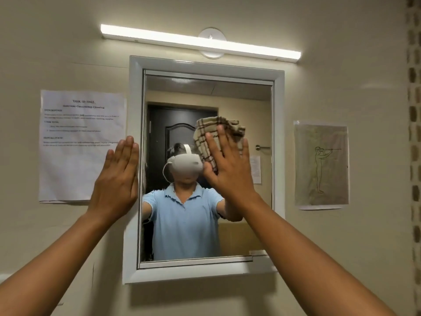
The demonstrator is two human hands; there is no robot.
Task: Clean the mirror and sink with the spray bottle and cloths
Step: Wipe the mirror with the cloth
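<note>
Stage: mirror wiping under way, by judgement; no streaks or spray film can be made out on the glass, so how much of it is done cannot be told.
Remaining: rest of the mirror as needed, then the sink; sink and spray bottle lie out of view.
Cloth: one checked beige-and-brown cloth, bunched, pressed to the upper middle of the glass; a second cloth is not seen.
Right hand: right hand flat over the cloth, fingers spread and extended, palm pinning it to the mirror rather than gripping it; arm raised and reaching up from the lower right.
Left hand: left hand empty, fingers straight and close together, palm flat on the mirror's white frame at its left edge, apparently bracing; arm raised from the lower left.
Surroundings: lit light bar above the mirror; printed sheet on the wall to the left, a line drawing to the right.
</note>
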